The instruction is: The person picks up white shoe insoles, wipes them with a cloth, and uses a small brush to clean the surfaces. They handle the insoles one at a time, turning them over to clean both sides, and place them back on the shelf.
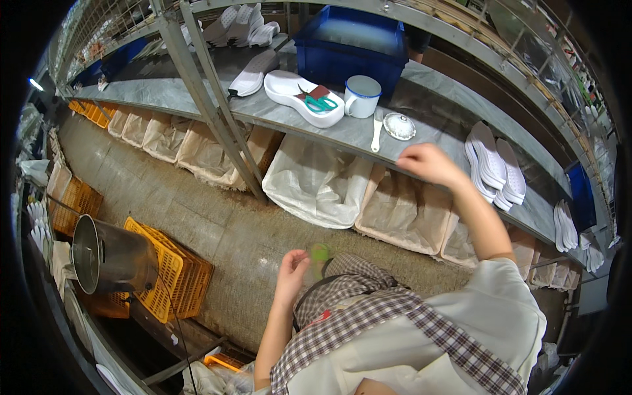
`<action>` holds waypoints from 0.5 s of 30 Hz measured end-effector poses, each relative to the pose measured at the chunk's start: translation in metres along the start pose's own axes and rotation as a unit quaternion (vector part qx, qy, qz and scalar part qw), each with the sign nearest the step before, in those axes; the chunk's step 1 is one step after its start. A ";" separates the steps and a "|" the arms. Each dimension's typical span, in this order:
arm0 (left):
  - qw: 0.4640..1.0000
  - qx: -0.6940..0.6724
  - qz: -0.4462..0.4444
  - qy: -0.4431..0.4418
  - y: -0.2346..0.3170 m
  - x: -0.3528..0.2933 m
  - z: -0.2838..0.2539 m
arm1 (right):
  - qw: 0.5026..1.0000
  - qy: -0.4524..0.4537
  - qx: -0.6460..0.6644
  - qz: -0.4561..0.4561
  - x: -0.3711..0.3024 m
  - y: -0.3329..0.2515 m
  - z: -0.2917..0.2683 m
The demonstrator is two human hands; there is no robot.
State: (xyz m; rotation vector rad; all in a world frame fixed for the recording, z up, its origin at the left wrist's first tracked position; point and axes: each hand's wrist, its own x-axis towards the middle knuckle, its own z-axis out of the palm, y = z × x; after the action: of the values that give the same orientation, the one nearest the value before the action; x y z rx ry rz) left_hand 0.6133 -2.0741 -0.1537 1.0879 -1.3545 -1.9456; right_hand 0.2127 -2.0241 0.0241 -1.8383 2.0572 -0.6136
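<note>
My right hand (424, 163) is over the front edge of the grey counter (441, 141), its fingers curled together and nothing visible in them. Nearest to it are a small round dish (399, 126) with a mottled white surface and a white-handled brush (377, 129). A white enamel mug (363, 97) with a blue rim stands behind the brush. Left of the mug lies a thick white shoe sole (280, 89), with green-handled scissors (320, 103) and a reddish-brown piece on it. Low beside my checked apron, my left hand (294, 264) is loosely closed, apart from any object.
A blue bin (352, 49) stands at the counter's back. White soles lie to the right (487, 161) and left (253, 74). Lined baskets (316, 181) line the floor under the counter. A metal pot (112, 253) and yellow crates (174, 276) stand at the left. A metal post (210, 99) rises in front of the counter.
</note>
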 end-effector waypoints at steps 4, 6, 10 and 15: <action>0.997 0.044 0.019 0.054 0.010 0.018 -0.037 | 0.994 0.048 -0.034 0.089 0.083 -0.031 0.032; 0.993 0.070 0.013 0.091 0.021 0.033 -0.058 | 0.987 -0.011 0.132 0.090 0.123 -0.040 0.046; 0.982 0.105 0.006 0.157 0.066 0.079 -0.093 | 0.805 -0.504 0.306 -0.061 0.165 -0.069 0.128; 0.960 0.173 0.159 0.153 0.154 0.204 -0.104 | 0.726 -0.664 0.152 -0.093 0.158 -0.114 0.305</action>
State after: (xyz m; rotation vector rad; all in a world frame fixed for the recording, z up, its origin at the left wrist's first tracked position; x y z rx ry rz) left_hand 0.5876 -2.3419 -0.0926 1.1830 -1.6096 -1.2820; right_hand 0.4434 -2.2228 -0.1723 -1.4696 0.7349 0.3313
